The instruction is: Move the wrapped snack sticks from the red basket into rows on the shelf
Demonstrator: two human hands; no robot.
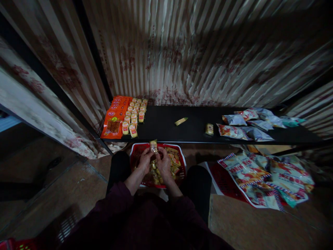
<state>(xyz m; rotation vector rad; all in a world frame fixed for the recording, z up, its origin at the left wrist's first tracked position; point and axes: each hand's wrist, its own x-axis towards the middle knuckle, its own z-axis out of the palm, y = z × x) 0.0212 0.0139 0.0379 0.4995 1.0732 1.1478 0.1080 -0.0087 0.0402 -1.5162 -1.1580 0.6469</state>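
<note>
Both hands meet over a red basket (184, 160) with a white rim, which holds many small wrapped snacks (175, 159). Between my fingertips is one small wrapped snack (153, 146) in a clear and yellowish wrapper, held upright near the shelf's front edge. My left hand (145, 161) pinches it from the left side. My right hand (163, 164) grips it from the right, thumb and fingers closed. Just beyond, on the black shelf (161, 119), stand rows of similar yellow wrapped snacks (133, 130) with red and white labels.
Orange snack packets (113, 121) line the shelf's left end. A thin wrapped stick (181, 121) and a single wrapped snack (209, 129) lie mid-shelf. White and red bags (234, 132) are at its right. A second red basket (226, 180) of bags stands at lower right.
</note>
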